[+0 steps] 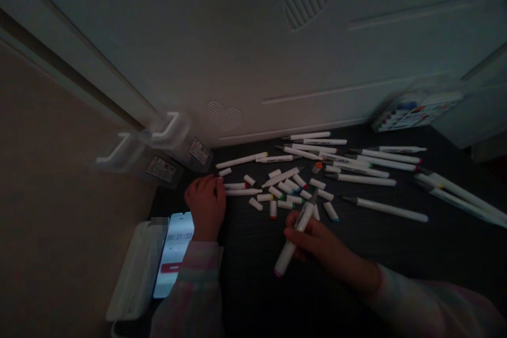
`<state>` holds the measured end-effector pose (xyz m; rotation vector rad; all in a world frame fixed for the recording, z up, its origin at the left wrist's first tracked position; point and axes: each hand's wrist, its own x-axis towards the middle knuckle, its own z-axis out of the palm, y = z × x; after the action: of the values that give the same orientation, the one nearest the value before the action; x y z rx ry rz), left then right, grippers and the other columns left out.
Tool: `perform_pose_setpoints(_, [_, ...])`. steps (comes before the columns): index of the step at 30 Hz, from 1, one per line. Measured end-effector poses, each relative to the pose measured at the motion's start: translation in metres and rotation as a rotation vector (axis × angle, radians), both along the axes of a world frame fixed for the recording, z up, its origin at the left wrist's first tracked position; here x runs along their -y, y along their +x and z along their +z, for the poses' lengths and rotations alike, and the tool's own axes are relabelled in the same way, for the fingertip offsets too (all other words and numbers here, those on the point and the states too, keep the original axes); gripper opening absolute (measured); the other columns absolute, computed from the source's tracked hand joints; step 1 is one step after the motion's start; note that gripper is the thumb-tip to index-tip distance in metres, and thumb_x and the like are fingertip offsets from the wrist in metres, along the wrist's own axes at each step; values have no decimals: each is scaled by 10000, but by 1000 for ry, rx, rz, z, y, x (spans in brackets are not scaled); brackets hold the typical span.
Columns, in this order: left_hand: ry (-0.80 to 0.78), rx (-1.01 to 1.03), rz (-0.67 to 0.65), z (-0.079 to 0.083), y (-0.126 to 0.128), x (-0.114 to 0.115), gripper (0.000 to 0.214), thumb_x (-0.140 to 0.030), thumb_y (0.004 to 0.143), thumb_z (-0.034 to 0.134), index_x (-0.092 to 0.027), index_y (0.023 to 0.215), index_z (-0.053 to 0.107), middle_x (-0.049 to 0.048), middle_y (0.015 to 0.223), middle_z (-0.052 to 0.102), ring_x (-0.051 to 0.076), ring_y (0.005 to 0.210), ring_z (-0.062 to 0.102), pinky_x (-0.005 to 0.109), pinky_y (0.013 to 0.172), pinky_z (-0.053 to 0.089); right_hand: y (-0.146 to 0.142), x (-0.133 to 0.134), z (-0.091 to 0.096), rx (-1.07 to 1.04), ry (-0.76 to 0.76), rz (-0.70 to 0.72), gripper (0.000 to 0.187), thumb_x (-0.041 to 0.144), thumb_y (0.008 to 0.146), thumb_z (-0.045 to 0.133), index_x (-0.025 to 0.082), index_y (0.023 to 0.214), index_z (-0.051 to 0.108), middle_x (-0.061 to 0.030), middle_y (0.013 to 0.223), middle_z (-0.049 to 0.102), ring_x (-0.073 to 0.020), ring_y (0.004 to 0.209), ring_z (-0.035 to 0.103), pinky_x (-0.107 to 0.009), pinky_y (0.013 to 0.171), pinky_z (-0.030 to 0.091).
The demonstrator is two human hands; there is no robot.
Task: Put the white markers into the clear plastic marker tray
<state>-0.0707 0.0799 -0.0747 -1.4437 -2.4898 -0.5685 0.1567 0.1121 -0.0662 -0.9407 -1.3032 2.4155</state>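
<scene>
In the head view my right hand is closed round a white marker. Its grey tip end points up and away, and its pink end points down toward me. My left hand rests on the dark table with curled fingers, beside two white markers. What those fingers hold, if anything, is hidden. Several loose marker caps, white with coloured ends, are scattered between and beyond my hands. Several uncapped white markers lie behind the caps and to the right.
Two clear plastic cases stand at the back left against a white panel. A lit phone showing a timer lies by my left forearm, beside a pale long case. A pack of coloured items leans at the back right.
</scene>
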Motion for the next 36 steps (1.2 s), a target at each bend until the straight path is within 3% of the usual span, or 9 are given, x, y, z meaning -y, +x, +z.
perform_pose_setpoints(11, [-61,44,17,0,1,-4,393,-261,868,279,-153,939,650,80,1058,636,283,1082,450,488,929,273,1,-2,1,4,-8,-53,391,487,667,621,167,760,416,83,489,458,-47,426,411,-189,428,297])
perform_pose_setpoints(24, [-83,103,7,2,3,-11,415,-263,870,237,-170,867,641,84,987,658,280,1114,434,555,977,149,-1,-3,-6,-18,-13,-80,377,472,660,630,173,744,415,81,483,458,-52,409,412,-195,418,296])
perform_pose_setpoints(36, [166,271,-58,2,5,-13,297,-303,832,375,-162,913,624,110,1080,584,254,1092,456,501,1016,129,-1,-3,-2,2,-34,-97,399,479,645,645,170,761,421,85,486,443,-52,412,400,-199,421,282])
